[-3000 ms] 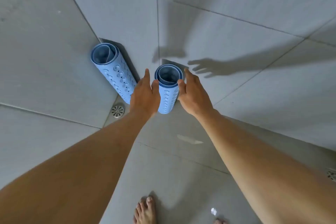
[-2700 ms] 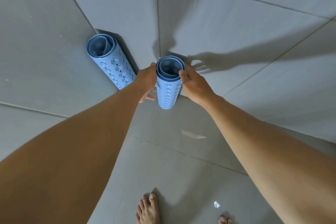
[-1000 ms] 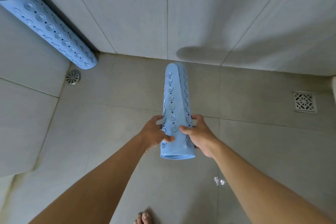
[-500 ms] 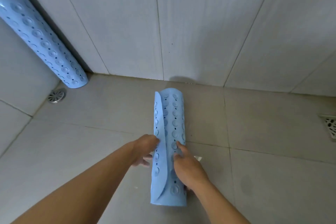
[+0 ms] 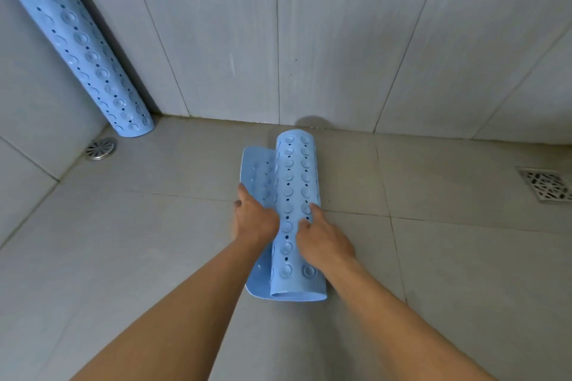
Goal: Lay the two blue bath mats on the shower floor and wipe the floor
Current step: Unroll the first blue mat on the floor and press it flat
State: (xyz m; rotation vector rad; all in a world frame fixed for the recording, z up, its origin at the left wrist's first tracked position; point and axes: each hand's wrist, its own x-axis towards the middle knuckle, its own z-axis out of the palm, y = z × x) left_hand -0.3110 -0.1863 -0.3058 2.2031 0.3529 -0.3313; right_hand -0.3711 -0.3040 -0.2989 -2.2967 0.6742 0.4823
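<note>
One blue bath mat (image 5: 295, 182) lies on the grey tiled shower floor (image 5: 139, 241), mostly rolled, with its loose edge spread flat to the left. My left hand (image 5: 253, 218) presses flat on that unrolled flap. My right hand (image 5: 323, 240) rests on top of the roll, fingers spread over its suction cups. The second blue bath mat (image 5: 83, 52) stays rolled up and leans in the left wall corner, its lower end on the floor.
A round metal drain (image 5: 100, 149) sits in the floor below the leaning roll. A square drain grate (image 5: 546, 183) is at the right edge. Tiled walls close the back and left sides.
The roll went from upright in both hands to lying on the floor. In the last half second its left edge has opened out flat under my left hand.
</note>
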